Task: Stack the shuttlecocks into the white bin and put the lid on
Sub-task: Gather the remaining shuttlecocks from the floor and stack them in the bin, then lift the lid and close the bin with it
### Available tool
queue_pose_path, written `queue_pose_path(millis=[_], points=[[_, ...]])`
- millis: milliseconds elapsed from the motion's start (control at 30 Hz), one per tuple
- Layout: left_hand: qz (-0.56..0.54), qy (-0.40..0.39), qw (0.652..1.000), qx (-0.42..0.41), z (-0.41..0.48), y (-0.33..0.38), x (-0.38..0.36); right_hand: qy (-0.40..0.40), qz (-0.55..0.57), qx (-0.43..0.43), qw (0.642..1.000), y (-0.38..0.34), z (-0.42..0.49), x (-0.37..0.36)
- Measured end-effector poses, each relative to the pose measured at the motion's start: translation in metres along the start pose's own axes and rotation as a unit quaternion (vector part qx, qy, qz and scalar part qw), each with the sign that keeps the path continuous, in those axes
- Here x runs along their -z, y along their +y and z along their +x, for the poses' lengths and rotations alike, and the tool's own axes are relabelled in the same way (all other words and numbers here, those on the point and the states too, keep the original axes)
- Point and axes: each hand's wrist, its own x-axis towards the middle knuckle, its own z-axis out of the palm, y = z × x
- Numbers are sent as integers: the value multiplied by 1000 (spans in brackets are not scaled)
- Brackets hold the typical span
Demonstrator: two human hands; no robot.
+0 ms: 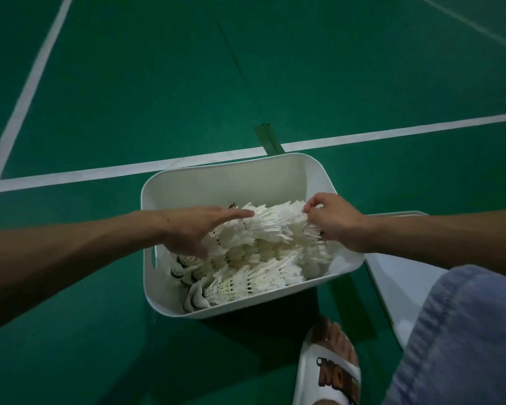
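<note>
A white bin (228, 182) stands on the green court floor, holding several rows of nested white shuttlecocks (254, 276). One long nested row (272, 223) lies across the top of the pile. My left hand (196, 229) has its fingers spread around the left end of that row, index finger straight along the feathers. My right hand (333, 220) pinches the feathers at the row's right end with curled fingers. The white lid (403, 282) lies flat on the floor to the right of the bin, partly hidden by my right arm and knee.
White court lines (392, 133) cross the green floor behind the bin. My knee in blue denim (465, 340) and a foot in a white slide sandal (330, 369) sit close at the lower right, in front of the bin.
</note>
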Motion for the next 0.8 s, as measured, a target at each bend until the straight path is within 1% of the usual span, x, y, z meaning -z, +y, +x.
queue_pose_path(millis=[167,300,400,433,500,567,667,800], points=[[66,-39,997,-28,10,13,-15,-8,-39,-7,999,10,-5,2],[62,-2,998,-15,19,12,-10,-10,-113,4,994,4,-4,7],[132,17,991,12,21,11,-3,-8,-178,14,984,-8,-6,16],[137,23,990,11,22,14,0,-11,-189,14,982,-12,-8,19],[86,43,995,-4,26,23,7,-13,-233,34,972,-22,-15,24],[46,66,997,-19,34,33,18,-6,-279,78,957,-33,-23,30],[63,85,994,-27,52,51,42,9,-267,109,958,-45,-32,45],[137,81,986,-50,81,85,75,71,-247,139,956,-39,-39,69]])
